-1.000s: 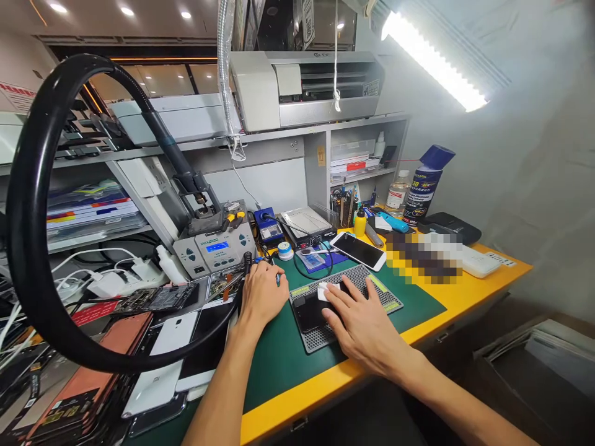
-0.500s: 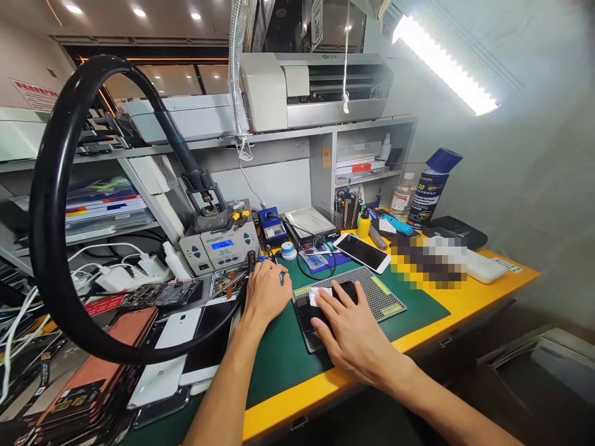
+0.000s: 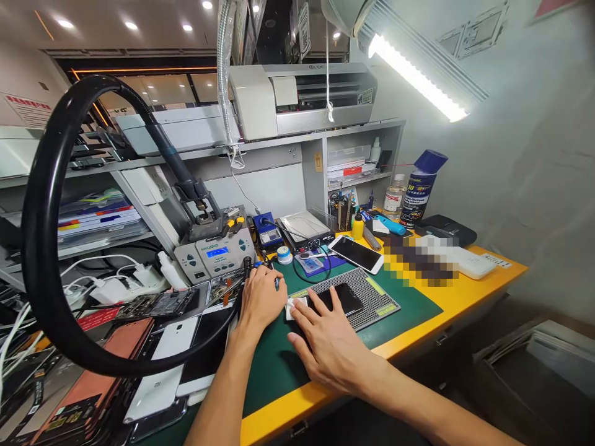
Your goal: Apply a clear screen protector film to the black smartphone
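My right hand [image 3: 328,344] lies with fingers spread over a black phone or phone screen [image 3: 348,300]. Its fingertips press a white wipe [image 3: 295,306] at the left end of the black piece. Beneath is a grey perforated mat [image 3: 374,305] on the green work mat [image 3: 413,310]. My left hand [image 3: 264,296] rests just left of this with curled fingers. A bit of blue shows at its fingertips, but what it holds is hidden. Beside its knuckles stands a black tube end [image 3: 247,265], close to the black hose [image 3: 204,342].
A hot-air station [image 3: 216,254] stands behind my left hand. Phones and phone parts [image 3: 160,365] are stacked at the left. Behind the mat lies a white-framed phone [image 3: 357,254]; a spray can [image 3: 418,195] and a bottle [image 3: 394,197] stand at the back right.
My right hand has slid left with the wipe, uncovering more of the black piece's right part. My left hand has stayed nearly in place. The whole view has shifted slightly.
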Available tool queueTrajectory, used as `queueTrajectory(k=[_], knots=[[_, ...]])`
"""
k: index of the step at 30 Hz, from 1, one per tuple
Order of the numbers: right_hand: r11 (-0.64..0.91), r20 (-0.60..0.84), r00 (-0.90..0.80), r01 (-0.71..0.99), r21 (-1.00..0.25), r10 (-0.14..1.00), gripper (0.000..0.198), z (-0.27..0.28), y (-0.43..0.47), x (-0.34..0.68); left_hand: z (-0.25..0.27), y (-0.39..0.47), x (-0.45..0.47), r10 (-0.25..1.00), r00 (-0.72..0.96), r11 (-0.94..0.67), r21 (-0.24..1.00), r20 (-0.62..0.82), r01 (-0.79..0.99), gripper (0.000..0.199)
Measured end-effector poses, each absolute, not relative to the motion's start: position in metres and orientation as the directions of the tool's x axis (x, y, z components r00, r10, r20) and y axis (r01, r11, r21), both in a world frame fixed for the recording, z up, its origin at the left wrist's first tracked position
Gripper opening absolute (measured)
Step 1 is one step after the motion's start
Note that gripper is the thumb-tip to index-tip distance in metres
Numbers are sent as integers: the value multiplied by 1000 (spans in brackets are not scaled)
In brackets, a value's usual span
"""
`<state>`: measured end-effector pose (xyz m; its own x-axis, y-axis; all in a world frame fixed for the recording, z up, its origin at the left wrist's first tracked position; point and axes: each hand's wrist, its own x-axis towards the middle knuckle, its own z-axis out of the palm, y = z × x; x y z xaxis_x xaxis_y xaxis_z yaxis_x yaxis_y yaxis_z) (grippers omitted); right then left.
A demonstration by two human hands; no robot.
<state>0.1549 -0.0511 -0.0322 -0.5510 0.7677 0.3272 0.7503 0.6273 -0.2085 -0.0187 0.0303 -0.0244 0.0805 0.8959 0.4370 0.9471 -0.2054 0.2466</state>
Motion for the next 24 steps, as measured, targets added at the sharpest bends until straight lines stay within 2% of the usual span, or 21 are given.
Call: queueTrajectory(k=[12, 20, 24], knots=[[591, 317, -512, 766, -253, 798, 52, -34, -64, 168, -25, 31, -20, 897, 86, -207, 239, 434, 949, 24], [454, 345, -385, 879, -145, 856, 50, -42, -48, 213, -25, 30, -20, 897, 86, -210, 247, 434, 946, 25], [440, 359, -384, 894, -85, 851, 49, -46, -49, 230, -26, 31, -20, 897, 84, -212, 256, 434, 943, 23]])
